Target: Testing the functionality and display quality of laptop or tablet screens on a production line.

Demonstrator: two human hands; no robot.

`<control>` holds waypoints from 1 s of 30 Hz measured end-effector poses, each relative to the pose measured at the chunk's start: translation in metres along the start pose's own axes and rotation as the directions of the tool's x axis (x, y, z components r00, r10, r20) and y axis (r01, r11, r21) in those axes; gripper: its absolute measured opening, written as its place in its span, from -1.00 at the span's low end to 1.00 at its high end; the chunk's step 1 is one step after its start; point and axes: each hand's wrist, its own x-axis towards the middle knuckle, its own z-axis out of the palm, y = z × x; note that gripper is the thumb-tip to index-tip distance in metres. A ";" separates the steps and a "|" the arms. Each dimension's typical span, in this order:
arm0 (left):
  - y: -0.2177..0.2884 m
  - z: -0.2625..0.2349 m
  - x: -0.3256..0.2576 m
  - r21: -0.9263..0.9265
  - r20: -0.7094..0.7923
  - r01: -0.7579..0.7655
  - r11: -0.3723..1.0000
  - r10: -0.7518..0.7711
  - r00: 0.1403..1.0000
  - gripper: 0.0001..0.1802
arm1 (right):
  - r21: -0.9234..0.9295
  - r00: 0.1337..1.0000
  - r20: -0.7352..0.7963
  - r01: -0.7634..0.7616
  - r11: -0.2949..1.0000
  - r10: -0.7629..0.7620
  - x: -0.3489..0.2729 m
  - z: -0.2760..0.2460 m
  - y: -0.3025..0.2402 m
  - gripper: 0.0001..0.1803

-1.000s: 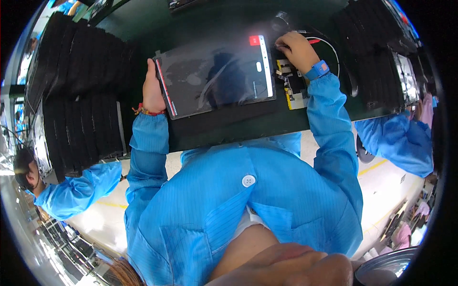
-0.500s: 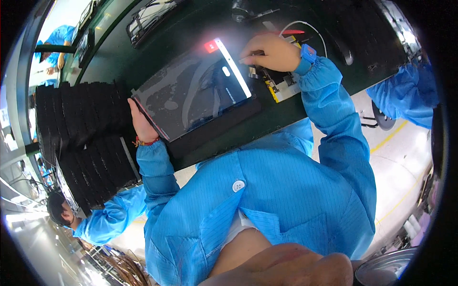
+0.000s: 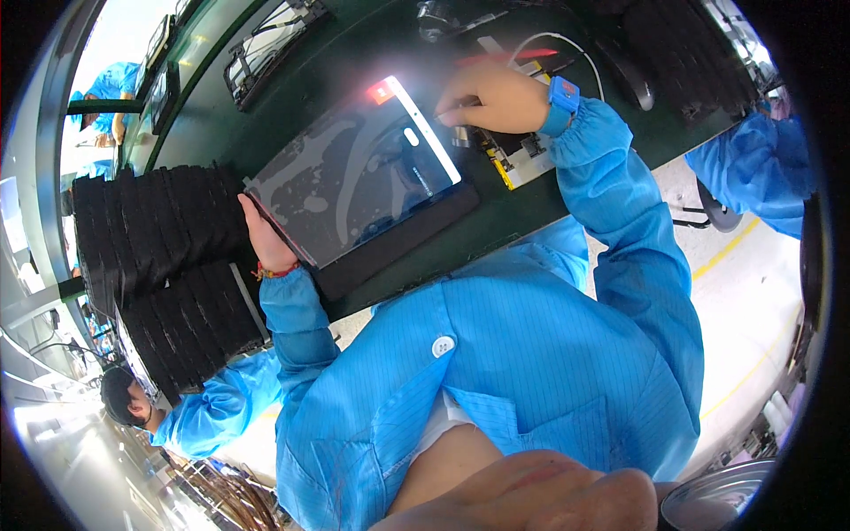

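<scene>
A flat display panel (image 3: 328, 186), lit with a white band along its right edge, lies on the dark green table on a black pad (image 3: 398, 230). My left hand (image 3: 270, 239) grips the panel's left edge, its fingers partly hidden behind it. Just off the panel's right edge, my right hand (image 3: 500, 97) is held with curled, pinched fingers; what sits between them cannot be made out. Beneath those fingers is a small silvery piece (image 3: 460, 137). Under the right wrist lies a circuit assembly (image 3: 527, 164) with yellow edging, partly covered by the hand.
A tall stack of black padded slabs (image 3: 159, 230) stands at the left. A white cable (image 3: 580, 55) loops beyond my right hand, near a red tool (image 3: 531, 56). A black frame (image 3: 270, 53) rests at the far left. Co-workers in blue (image 3: 217, 411) sit on both sides.
The panel has shifted slightly left, baring more of the black pad at its near edge. My right hand has moved a little left. The view itself has tilted a bit.
</scene>
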 end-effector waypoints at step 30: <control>-0.001 0.013 0.001 0.066 -0.230 -0.031 0.997 0.045 0.972 -0.45 | -0.028 0.999 -0.050 -0.018 0.999 0.017 0.006 0.023 0.000 -0.77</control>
